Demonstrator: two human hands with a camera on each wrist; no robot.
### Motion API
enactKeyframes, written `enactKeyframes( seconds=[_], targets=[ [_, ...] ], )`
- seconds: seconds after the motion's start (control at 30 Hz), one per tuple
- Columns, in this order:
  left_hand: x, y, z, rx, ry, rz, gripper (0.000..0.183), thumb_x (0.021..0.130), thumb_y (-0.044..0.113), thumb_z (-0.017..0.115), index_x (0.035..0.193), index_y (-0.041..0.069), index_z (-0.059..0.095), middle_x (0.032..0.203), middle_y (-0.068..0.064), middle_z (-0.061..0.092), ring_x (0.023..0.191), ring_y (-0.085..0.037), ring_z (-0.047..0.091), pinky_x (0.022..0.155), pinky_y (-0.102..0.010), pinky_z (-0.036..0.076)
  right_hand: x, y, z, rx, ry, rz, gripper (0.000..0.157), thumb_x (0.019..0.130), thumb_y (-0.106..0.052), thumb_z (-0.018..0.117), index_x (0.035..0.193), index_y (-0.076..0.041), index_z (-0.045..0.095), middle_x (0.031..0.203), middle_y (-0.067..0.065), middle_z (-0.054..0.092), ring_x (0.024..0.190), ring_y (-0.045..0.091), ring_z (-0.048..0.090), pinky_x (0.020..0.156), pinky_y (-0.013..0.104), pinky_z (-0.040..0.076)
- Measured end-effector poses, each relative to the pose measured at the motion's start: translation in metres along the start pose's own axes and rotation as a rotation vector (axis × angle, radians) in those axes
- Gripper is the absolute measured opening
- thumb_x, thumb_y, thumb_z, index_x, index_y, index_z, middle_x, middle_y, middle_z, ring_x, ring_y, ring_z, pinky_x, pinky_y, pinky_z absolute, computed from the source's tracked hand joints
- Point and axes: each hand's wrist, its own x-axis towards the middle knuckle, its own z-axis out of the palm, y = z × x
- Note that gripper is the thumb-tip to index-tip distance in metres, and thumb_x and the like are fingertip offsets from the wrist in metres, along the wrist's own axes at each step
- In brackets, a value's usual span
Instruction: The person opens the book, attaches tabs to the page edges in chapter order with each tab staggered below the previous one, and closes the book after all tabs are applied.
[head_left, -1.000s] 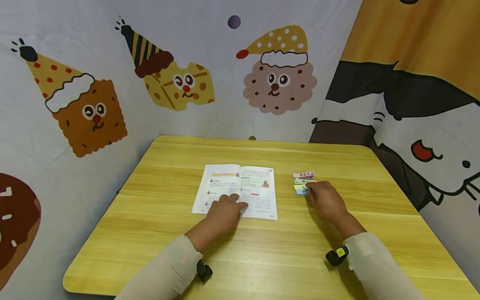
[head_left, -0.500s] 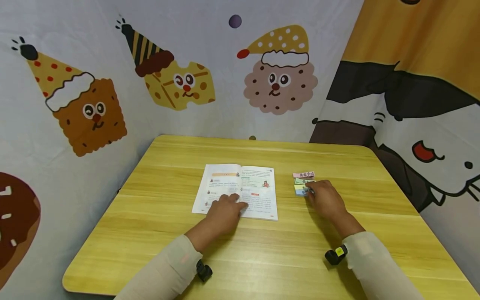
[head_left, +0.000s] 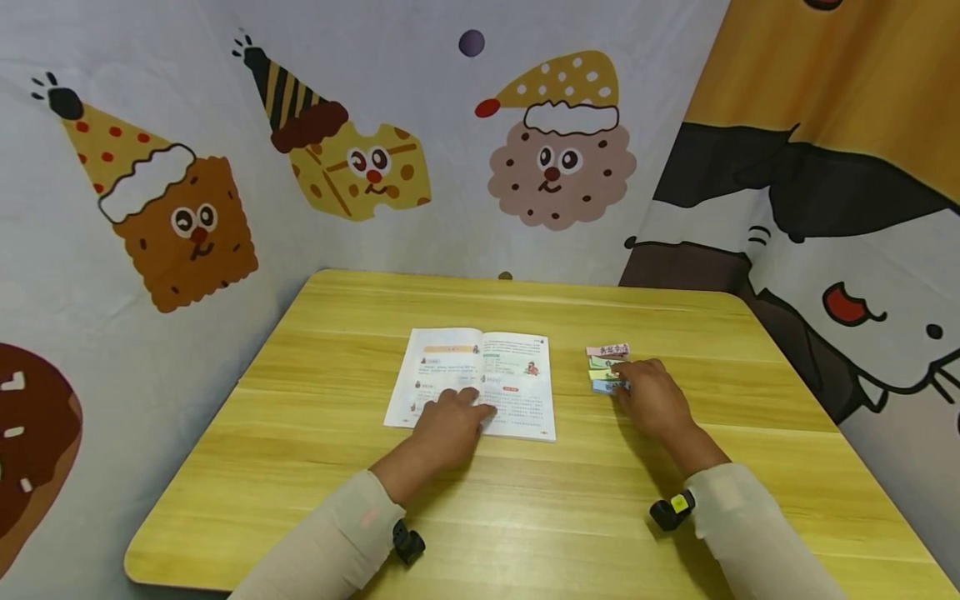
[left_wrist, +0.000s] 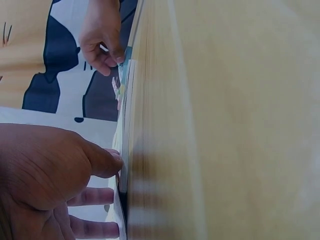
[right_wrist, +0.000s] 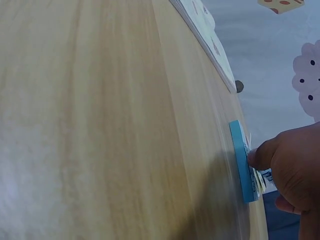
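An open printed book (head_left: 517,358) lies on the table. My left hand (head_left: 447,425) rests on its lower part, fingers extended and spread over the pages; the left wrist view shows the thumb (left_wrist: 107,161) at the book's edge. To the right of the book lies a set of sticky notes (head_left: 606,352) in pink, green, yellow and blue strips. My right hand (head_left: 654,400) pinches at the right end of the strips with thumb and curled fingers. In the right wrist view, the thumb (right_wrist: 261,154) touches the sticky notes above their blue edge; the fingertips are partly hidden.
The wooden table (head_left: 480,517) has rounded corners and meets a cloth backdrop (head_left: 420,250) printed with cartoon figures at the back and sides. A small black wrist camera (head_left: 672,510) sits at the right cuff, another camera (head_left: 408,543) at the left.
My right fingers have shifted slightly on the sticky notes, and more of the blue strip shows now. The left hand and the book have stayed in place.
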Motion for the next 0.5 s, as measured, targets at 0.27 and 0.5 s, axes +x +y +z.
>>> enactKeyframes(
  seconds=[0.27,0.5],
  targets=[
    [-0.0005,0.0002,-0.0013,-0.007,-0.013,-0.007,0.033,0.090,0.019,0.059,0.121,0.030,0.064,0.127,-0.005,0.054,0.103,-0.033,0.053,0.065,-0.050,0.048,0.0017,-0.0012,-0.0017,0.073,-0.075,0.046,0.038,0.088,-0.004,0.062,0.125,0.000,0.055,0.094,0.011,0.061,0.083,0.025,0.057,0.069,0.042,0.047],
    [0.0002,0.0002,-0.0016,-0.014,-0.015,-0.007,0.033,0.090,0.019,0.060,0.121,0.030,0.064,0.127,-0.006,0.054,0.104,-0.034,0.053,0.066,-0.051,0.048,0.0025,-0.0021,-0.0019,0.105,-0.082,0.084,0.040,0.091,-0.006,0.060,0.130,-0.001,0.051,0.096,0.012,0.061,0.082,0.026,0.059,0.068,0.042,0.047]
  ],
)
